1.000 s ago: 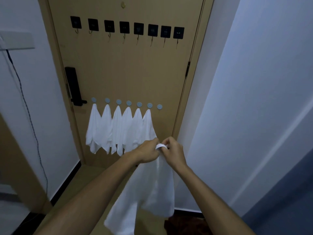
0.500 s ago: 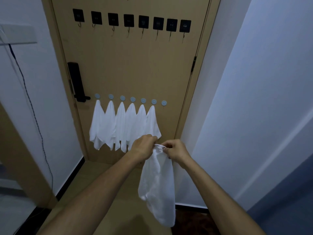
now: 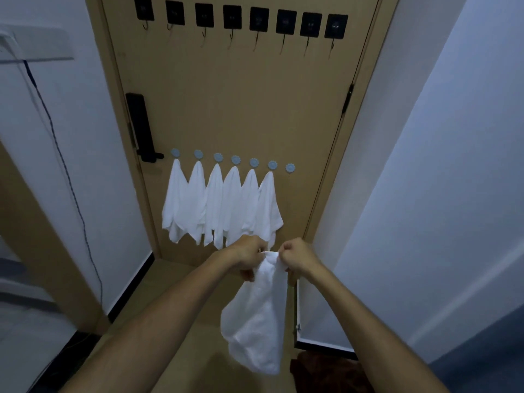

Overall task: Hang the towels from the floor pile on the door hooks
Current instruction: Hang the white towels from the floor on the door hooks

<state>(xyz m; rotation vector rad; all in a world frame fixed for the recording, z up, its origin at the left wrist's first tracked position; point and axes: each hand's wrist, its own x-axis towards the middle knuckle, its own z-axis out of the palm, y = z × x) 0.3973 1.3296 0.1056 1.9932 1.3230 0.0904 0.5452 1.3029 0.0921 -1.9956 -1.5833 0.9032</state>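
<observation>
I hold a white towel (image 3: pixel 259 316) by its top edge, and it hangs limp toward the floor. My left hand (image 3: pixel 249 255) and my right hand (image 3: pixel 297 258) pinch that edge close together, just below the hung towels. Several white towels (image 3: pixel 221 205) hang from a lower row of round pale-blue hooks on the tan door (image 3: pixel 243 103). The rightmost blue hook (image 3: pixel 290 167) is bare, above and slightly right of my hands. A row of black square hooks (image 3: pixel 241 19) near the door's top holds nothing.
A black lock handle (image 3: pixel 140 127) sticks out at the door's left edge. White walls stand close on both sides, with a dark cable (image 3: pixel 68 177) down the left one. Something dark brown (image 3: pixel 326 373) lies on the floor at the lower right.
The view has moved closer to the door and tilted down. The towel has gathered into a narrower hanging bundle, and both hands have kept their pinch on its top edge.
</observation>
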